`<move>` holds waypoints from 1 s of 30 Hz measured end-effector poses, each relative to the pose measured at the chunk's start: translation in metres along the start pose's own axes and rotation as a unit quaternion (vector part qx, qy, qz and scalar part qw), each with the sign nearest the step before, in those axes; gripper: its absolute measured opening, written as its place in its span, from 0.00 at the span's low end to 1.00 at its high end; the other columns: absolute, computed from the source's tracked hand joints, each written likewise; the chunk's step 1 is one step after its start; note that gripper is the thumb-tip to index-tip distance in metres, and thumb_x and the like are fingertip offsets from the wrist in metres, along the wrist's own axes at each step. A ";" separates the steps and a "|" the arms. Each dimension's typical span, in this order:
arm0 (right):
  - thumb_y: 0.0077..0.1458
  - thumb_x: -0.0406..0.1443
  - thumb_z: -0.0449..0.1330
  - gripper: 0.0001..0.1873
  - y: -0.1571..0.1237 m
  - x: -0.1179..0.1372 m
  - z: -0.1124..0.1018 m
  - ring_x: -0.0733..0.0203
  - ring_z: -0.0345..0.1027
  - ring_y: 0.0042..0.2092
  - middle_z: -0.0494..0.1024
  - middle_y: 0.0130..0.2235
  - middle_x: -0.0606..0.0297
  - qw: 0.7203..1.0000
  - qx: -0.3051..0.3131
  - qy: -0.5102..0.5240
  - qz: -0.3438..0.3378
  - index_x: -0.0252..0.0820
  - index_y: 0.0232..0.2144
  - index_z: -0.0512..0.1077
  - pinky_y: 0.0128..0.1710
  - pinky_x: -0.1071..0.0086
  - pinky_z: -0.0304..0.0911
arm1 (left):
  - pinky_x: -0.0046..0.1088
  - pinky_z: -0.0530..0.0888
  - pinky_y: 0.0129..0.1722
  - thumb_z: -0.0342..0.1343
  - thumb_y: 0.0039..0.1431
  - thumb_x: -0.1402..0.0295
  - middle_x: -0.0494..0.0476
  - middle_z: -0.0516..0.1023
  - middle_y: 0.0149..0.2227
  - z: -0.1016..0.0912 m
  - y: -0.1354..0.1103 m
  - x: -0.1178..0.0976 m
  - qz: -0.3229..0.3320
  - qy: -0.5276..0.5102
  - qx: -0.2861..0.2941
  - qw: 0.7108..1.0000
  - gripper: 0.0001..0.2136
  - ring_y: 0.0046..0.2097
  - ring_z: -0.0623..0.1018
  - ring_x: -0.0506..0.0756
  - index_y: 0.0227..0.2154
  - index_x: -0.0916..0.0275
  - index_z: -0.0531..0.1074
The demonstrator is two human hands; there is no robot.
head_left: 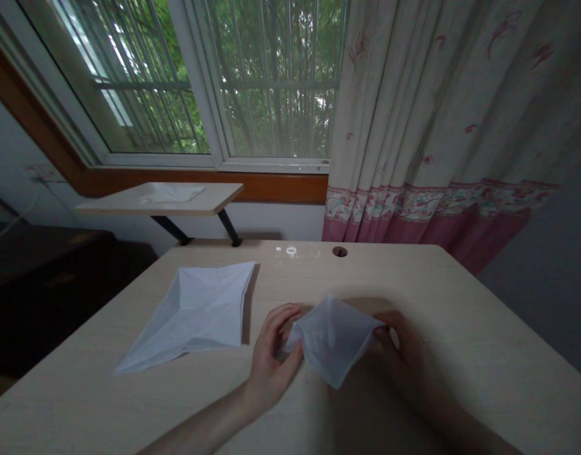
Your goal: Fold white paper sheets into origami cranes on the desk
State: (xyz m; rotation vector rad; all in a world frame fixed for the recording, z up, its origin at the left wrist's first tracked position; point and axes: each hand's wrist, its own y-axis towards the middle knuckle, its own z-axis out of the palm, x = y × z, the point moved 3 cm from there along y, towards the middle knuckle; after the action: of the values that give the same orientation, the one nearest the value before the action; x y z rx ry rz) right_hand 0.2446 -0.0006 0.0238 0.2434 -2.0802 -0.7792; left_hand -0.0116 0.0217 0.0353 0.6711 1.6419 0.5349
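Observation:
Between my two hands, just over the desk, is a small piece of folded white paper (335, 338), roughly diamond-shaped with one point towards me. My left hand (275, 347) pinches its left corner between thumb and fingers. At the opposite corner, my right hand (399, 347) grips the paper with its fingertips. A larger sheet of folded white paper (209, 309), creased and with a long point towards the front left, lies on the desk to the left of my left hand, touched by neither hand.
The pale wooden desk (290, 272) has a round cable hole (340, 252) near its back edge. A raised shelf (214, 197) on dark legs stands at the back left, with thin white sheets (174, 192) on it. Behind are a barred window (275, 82) and a flowered curtain (413, 126).

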 end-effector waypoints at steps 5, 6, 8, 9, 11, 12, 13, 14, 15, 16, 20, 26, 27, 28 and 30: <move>0.65 0.41 0.51 0.12 0.000 0.012 0.000 0.59 0.70 0.29 0.74 0.29 0.66 0.999 0.048 0.004 -0.005 0.47 0.32 0.71 0.28 0.69 0.66 | 0.34 0.75 0.48 0.55 0.67 0.69 0.60 0.76 0.47 0.002 0.003 -0.007 0.033 0.022 0.018 0.999 0.06 0.49 0.76 0.57 0.44 0.57 0.75; 0.66 0.41 0.51 0.12 0.000 0.014 0.000 0.59 0.70 0.29 0.74 0.28 0.66 0.998 0.061 0.006 -0.008 0.47 0.32 0.71 0.28 0.69 0.67 | 0.33 0.75 0.47 0.55 0.67 0.69 0.59 0.76 0.45 0.002 0.003 -0.008 0.038 0.023 0.022 0.999 0.06 0.48 0.77 0.57 0.44 0.57 0.75; 0.66 0.41 0.51 0.12 -0.001 0.017 0.000 0.59 0.71 0.29 0.75 0.29 0.65 0.996 0.086 0.004 -0.010 0.47 0.33 0.71 0.29 0.69 0.67 | 0.32 0.75 0.45 0.52 0.69 0.69 0.60 0.77 0.44 0.003 0.001 -0.009 0.033 0.024 0.035 0.999 0.08 0.46 0.78 0.56 0.45 0.58 0.75; 0.66 0.41 0.51 0.12 -0.001 0.018 0.000 0.59 0.71 0.29 0.75 0.29 0.65 0.995 0.095 0.001 -0.008 0.47 0.34 0.71 0.29 0.68 0.67 | 0.32 0.75 0.45 0.50 0.70 0.69 0.61 0.77 0.43 0.003 0.000 -0.009 0.029 0.026 0.047 0.998 0.09 0.45 0.78 0.56 0.45 0.59 0.75; 0.67 0.41 0.51 0.11 -0.002 0.020 0.000 0.59 0.71 0.30 0.76 0.30 0.64 0.994 0.107 -0.009 -0.006 0.47 0.35 0.72 0.30 0.67 0.68 | 0.33 0.75 0.45 0.47 0.71 0.67 0.62 0.78 0.43 0.005 -0.002 -0.008 0.017 0.038 0.068 0.997 0.11 0.45 0.78 0.57 0.45 0.60 0.74; 0.67 0.40 0.51 0.11 -0.003 0.021 0.001 0.59 0.71 0.30 0.76 0.30 0.65 0.994 0.111 -0.013 -0.009 0.48 0.36 0.72 0.31 0.67 0.68 | 0.33 0.75 0.46 0.46 0.71 0.66 0.62 0.78 0.42 0.005 -0.003 -0.008 0.010 0.045 0.073 0.996 0.11 0.45 0.78 0.58 0.45 0.60 0.74; 0.67 0.40 0.51 0.10 -0.004 0.021 0.001 0.58 0.71 0.30 0.76 0.30 0.65 0.994 0.111 -0.016 -0.015 0.48 0.37 0.72 0.31 0.67 0.69 | 0.33 0.75 0.45 0.46 0.72 0.65 0.62 0.78 0.42 0.005 -0.004 -0.006 0.001 0.053 0.076 0.996 0.12 0.45 0.77 0.58 0.46 0.60 0.74; 0.67 0.39 0.51 0.10 -0.004 0.022 0.002 0.58 0.72 0.31 0.76 0.31 0.65 0.994 0.110 -0.017 -0.024 0.48 0.38 0.72 0.32 0.67 0.69 | 0.33 0.75 0.45 0.45 0.72 0.64 0.61 0.78 0.41 0.005 -0.005 -0.005 -0.007 0.059 0.075 0.995 0.13 0.44 0.77 0.58 0.46 0.60 0.74; 0.66 0.39 0.51 0.09 -0.005 0.022 0.003 0.58 0.72 0.31 0.76 0.32 0.64 0.994 0.105 -0.017 -0.036 0.48 0.39 0.71 0.32 0.66 0.70 | 0.32 0.74 0.44 0.45 0.72 0.63 0.61 0.78 0.41 0.005 -0.005 -0.004 -0.017 0.062 0.073 0.995 0.13 0.43 0.77 0.57 0.46 0.60 0.73; 0.66 0.38 0.52 0.08 -0.006 0.021 0.003 0.58 0.73 0.32 0.77 0.33 0.64 0.994 0.098 -0.017 -0.047 0.48 0.42 0.71 0.33 0.66 0.70 | 0.31 0.74 0.44 0.45 0.72 0.63 0.60 0.77 0.41 0.005 -0.005 -0.003 -0.026 0.063 0.069 0.995 0.13 0.42 0.77 0.57 0.46 0.61 0.73; 0.64 0.35 0.52 0.16 -0.008 0.020 0.005 0.55 0.75 0.39 0.78 0.41 0.60 0.993 0.078 -0.029 -0.083 0.50 0.53 0.65 0.39 0.61 0.73 | 0.30 0.74 0.42 0.45 0.71 0.60 0.59 0.77 0.41 0.004 -0.006 0.001 -0.065 0.061 0.055 0.995 0.14 0.41 0.77 0.56 0.46 0.61 0.72; 0.58 0.32 0.55 0.30 -0.008 0.022 0.006 0.48 0.74 0.47 0.76 0.48 0.54 0.982 0.110 -0.064 -0.139 0.52 0.62 0.54 0.43 0.51 0.73 | 0.32 0.74 0.44 0.44 0.71 0.59 0.60 0.77 0.42 0.005 -0.010 0.008 -0.094 0.053 0.061 0.992 0.15 0.42 0.77 0.57 0.48 0.61 0.71; 0.58 0.32 0.56 0.31 -0.008 0.021 0.006 0.47 0.73 0.47 0.76 0.48 0.55 0.981 0.114 -0.066 -0.139 0.52 0.62 0.54 0.44 0.50 0.72 | 0.33 0.74 0.44 0.44 0.71 0.59 0.60 0.77 0.43 0.005 -0.011 0.009 -0.097 0.050 0.062 0.992 0.15 0.43 0.77 0.57 0.49 0.61 0.71; 0.57 0.33 0.57 0.32 -0.009 0.019 0.007 0.47 0.73 0.47 0.76 0.48 0.55 0.981 0.117 -0.067 -0.137 0.53 0.62 0.54 0.44 0.49 0.72 | 0.33 0.74 0.44 0.44 0.71 0.59 0.60 0.77 0.43 0.006 -0.011 0.011 -0.099 0.048 0.064 0.992 0.15 0.43 0.77 0.58 0.49 0.61 0.71; 0.58 0.34 0.58 0.30 -0.009 0.017 0.009 0.46 0.73 0.46 0.76 0.48 0.56 0.984 0.107 -0.061 -0.126 0.54 0.60 0.56 0.44 0.48 0.71 | 0.33 0.74 0.44 0.44 0.71 0.58 0.61 0.77 0.43 0.006 -0.012 0.013 -0.102 0.041 0.067 0.992 0.16 0.43 0.77 0.58 0.50 0.60 0.71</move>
State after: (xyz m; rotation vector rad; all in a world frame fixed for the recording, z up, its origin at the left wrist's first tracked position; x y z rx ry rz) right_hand 0.2267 -0.0110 0.0259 0.5995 -2.2797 -0.7327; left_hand -0.0088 0.0220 0.0165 0.5779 1.8115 0.3098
